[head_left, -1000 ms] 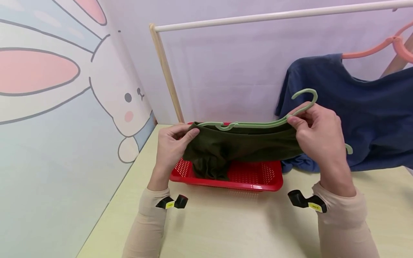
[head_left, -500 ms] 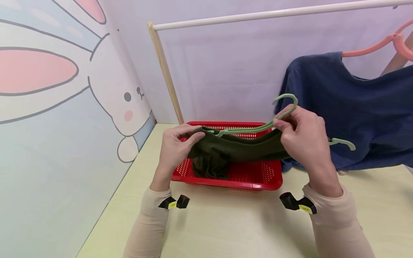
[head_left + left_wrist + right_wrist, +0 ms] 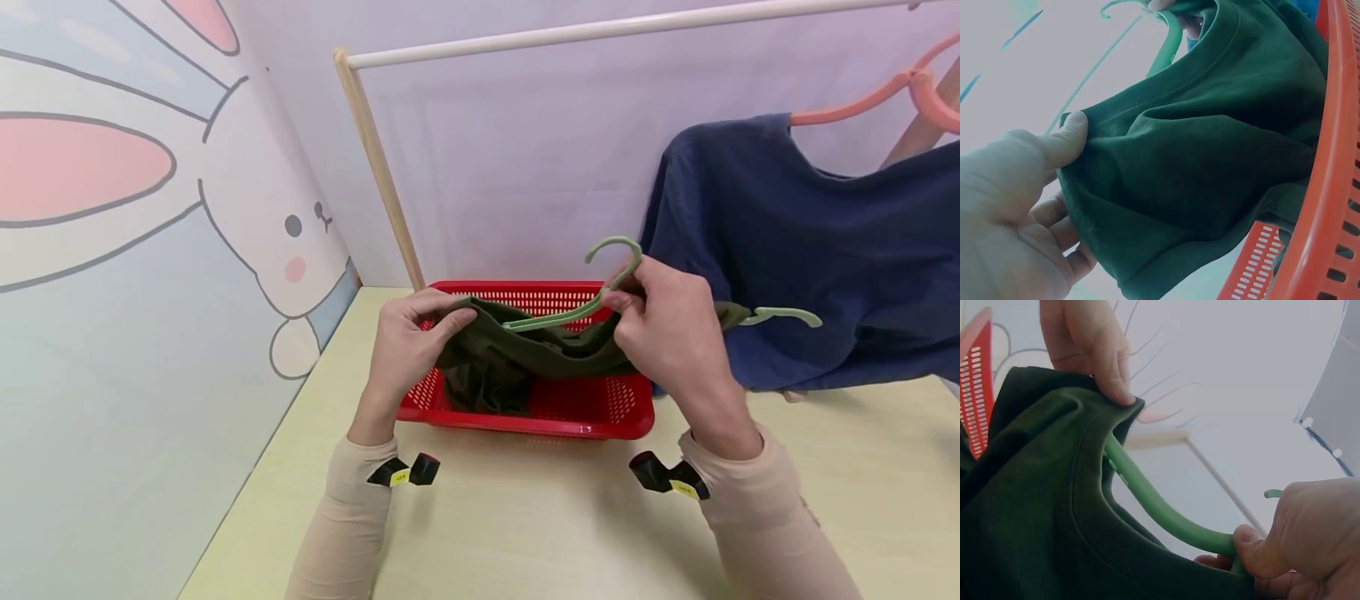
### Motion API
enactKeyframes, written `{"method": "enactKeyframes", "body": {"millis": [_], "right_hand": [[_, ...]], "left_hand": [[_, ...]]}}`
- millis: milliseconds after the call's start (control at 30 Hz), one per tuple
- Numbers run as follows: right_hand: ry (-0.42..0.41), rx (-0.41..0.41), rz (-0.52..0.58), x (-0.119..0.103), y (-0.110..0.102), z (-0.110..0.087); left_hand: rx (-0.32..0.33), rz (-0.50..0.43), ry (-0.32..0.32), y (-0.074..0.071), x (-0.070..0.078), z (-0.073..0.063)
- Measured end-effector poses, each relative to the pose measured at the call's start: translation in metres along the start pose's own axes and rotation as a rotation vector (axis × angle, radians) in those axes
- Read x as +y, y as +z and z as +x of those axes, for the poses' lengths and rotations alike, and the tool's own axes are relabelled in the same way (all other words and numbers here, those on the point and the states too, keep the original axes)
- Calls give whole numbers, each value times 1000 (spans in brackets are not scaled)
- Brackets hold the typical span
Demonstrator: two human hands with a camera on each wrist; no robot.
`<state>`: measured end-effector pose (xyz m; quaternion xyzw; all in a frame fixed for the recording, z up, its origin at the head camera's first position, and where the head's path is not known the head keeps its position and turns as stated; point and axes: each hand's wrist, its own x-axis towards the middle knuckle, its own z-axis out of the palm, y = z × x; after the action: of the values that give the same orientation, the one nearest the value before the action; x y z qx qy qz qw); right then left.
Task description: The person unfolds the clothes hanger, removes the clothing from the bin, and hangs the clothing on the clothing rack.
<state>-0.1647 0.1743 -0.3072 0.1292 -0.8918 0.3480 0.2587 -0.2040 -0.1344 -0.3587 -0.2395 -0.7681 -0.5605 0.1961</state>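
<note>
My left hand pinches the neckline edge of a dark green shirt between thumb and fingers. With my right hand I grip a light green clothes hanger just below its hook. One hanger arm reaches into the shirt's neck opening toward my left hand, its tip hidden inside the cloth. Past my right hand the other end sticks out beyond the fabric. In the right wrist view the hanger curves from my right thumb into the collar. The shirt hangs over the basket, its lower part inside.
The red perforated basket stands on the pale table under the shirt. Behind it rises a rack with a white rail and a wooden post. A navy shirt hangs at right on a coral hanger.
My right hand has moved left and slightly down with the hanger, whose left arm now runs deeper into the collar. The neckline sags more. My left hand has shifted slightly right.
</note>
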Motion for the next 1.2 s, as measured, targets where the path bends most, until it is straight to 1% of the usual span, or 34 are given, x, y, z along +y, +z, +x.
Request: {"method": "enactKeyframes", "body": {"millis": [167,300,433,633,767,867,1067,1200], "right_hand": [[-97,-1,-23,-6,12,-1],[-130,-6,-50,-8,17,-1],[-124,11,-62,-8,16,-1],[-116,-44,-61,-8,21,-2],[-132,-37,-48,-11,27,-2],[-145,-32,-18,-15,33,-4],[-176,-95,31,-24,52,-8],[-162,-112,34,-26,58,-10]], "left_hand": [[-13,4,0,0,0,-1],[-14,-2,-1,1,0,-2],[-7,-15,7,0,1,-2],[-30,-29,18,-1,1,-3],[-24,-38,29,0,1,-4],[-28,-52,39,1,1,-4],[-51,-63,46,8,1,-4],[-81,-51,53,10,1,-5]]}}
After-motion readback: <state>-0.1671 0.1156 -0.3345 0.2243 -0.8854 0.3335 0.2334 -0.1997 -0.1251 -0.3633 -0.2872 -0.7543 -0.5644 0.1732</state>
